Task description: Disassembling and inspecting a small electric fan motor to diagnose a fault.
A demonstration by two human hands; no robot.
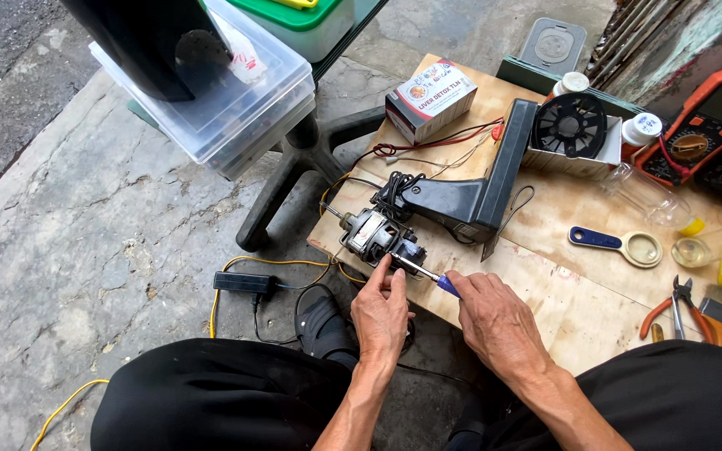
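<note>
Our left hand (380,313) lies half-open, fingertips on the motor (375,236) at the board's (578,313) near-left edge. Right hand (495,321) pinches a blue-handled screwdriver (424,273), tip at the motor. Motor: bare metal, wires attached. Red-white box (430,98) at far-left corner.

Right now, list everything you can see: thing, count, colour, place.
Electric motor: one, grey metal, board's left edge.
Screwdriver: one, blue handle, tip at the motor.
Fan housing: one, black, L-shaped, board centre.
Wooden board: one, light brown, on the ground.
Cardboard box: one, white and red, board's far corner.
Magnifier: one, blue handle, right of centre.
Pliers: one, orange handles, board's right.
Multimeter: one, orange, far right.
Plastic bins: stacked, clear, upper left.
Left hand: steadies the motor.
Right hand: grips the screwdriver.
</note>
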